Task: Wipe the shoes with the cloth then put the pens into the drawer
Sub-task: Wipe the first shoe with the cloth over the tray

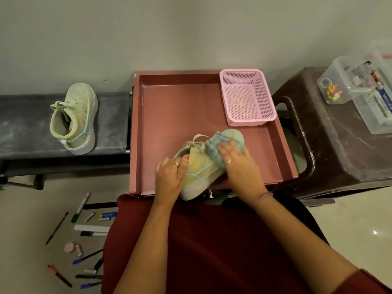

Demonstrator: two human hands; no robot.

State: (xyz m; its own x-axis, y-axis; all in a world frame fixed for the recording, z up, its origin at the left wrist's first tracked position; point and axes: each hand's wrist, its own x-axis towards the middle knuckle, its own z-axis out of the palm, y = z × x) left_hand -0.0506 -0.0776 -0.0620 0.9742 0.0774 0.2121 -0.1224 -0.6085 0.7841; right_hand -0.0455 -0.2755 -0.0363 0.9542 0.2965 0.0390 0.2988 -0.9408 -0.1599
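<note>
The shoe [199,166] overhangs the front rim of the open drawer [174,115], so a hard push with the cloth [214,149] could tip it off onto the lap. The left hand [169,177] grips its heel side, thumb curled over; the right hand [235,160] presses the cloth flat on the toe, fingers spread. The second shoe [74,119] and the pens [84,247] lie well apart, left.

Shoe [197,166] in drawer [169,107]; basket [247,96] behind; pens [80,240] on floor left.
</note>
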